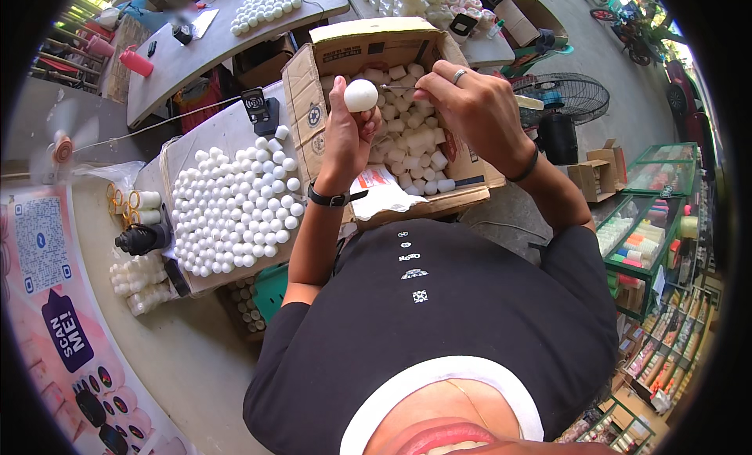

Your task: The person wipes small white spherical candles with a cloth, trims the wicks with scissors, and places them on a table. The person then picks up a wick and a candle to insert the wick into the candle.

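Note:
My left hand [348, 131] holds a white cylindrical spool [361, 95], its round end facing up, over an open cardboard box [304, 105]. Just to the right, my right hand [470, 105] pinches a thin metal tool [400, 87] whose tip points at the spool; whether the tip touches it I cannot tell. Many loose white spools [414, 139] fill the box beneath both hands. A printed white plastic bag [385, 190] lies at the near edge of the box. Left of the box, rows of white spools [235, 208] stand on a table [197, 146].
A black device on a stand [261, 111] is beside the box. Further back is another table [200, 55] with a pink bottle [136, 62]. Yellow-handled scissors [117, 199] hang at the left. A floor fan [558, 99] and green-framed glass cabinets [634, 231] stand at the right.

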Demonstrator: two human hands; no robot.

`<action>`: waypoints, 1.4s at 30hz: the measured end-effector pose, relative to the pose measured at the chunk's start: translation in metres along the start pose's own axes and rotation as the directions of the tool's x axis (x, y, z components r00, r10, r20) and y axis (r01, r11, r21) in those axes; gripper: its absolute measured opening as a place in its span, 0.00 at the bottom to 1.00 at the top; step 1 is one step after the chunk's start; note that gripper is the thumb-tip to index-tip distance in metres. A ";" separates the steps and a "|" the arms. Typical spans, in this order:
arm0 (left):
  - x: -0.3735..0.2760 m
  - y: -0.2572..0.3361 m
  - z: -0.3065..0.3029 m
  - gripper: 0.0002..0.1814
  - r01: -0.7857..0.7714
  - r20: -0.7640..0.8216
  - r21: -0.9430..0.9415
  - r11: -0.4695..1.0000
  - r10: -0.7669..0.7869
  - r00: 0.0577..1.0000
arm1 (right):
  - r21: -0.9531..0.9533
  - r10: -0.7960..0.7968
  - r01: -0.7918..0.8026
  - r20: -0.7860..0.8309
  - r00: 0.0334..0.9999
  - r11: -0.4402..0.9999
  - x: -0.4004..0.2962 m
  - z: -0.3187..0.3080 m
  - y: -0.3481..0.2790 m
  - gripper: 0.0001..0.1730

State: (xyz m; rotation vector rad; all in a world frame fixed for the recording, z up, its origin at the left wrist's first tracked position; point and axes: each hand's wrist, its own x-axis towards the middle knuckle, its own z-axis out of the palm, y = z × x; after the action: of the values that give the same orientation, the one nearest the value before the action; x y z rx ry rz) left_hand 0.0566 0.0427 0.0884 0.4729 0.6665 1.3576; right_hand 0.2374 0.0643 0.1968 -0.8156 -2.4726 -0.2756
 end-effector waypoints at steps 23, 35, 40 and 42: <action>-0.003 -0.002 0.006 0.26 -0.180 -0.111 0.208 0.961 0.206 0.972 | -0.042 -0.048 0.052 0.085 0.995 0.998 0.003 -0.005 -0.006 0.04; -0.002 -0.006 -0.004 0.23 -0.252 0.009 0.614 0.748 0.313 0.950 | -0.271 -0.149 0.197 0.186 0.971 0.942 -0.008 0.008 -0.009 0.04; -0.001 -0.004 -0.010 0.20 -0.261 0.098 0.521 0.813 0.247 0.964 | -0.065 -0.065 0.076 0.160 0.985 0.995 -0.006 0.014 0.006 0.04; -0.005 0.002 -0.004 0.17 -0.230 0.103 0.424 0.876 0.206 0.973 | 0.068 0.062 -0.080 0.240 0.969 0.994 -0.008 0.019 0.014 0.05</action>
State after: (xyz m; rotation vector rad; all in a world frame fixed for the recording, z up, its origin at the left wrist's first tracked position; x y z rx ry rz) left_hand 0.0522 0.0377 0.0876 0.9665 0.8966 1.4007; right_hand 0.2433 0.0780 0.1771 -0.9504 -2.6493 -0.0580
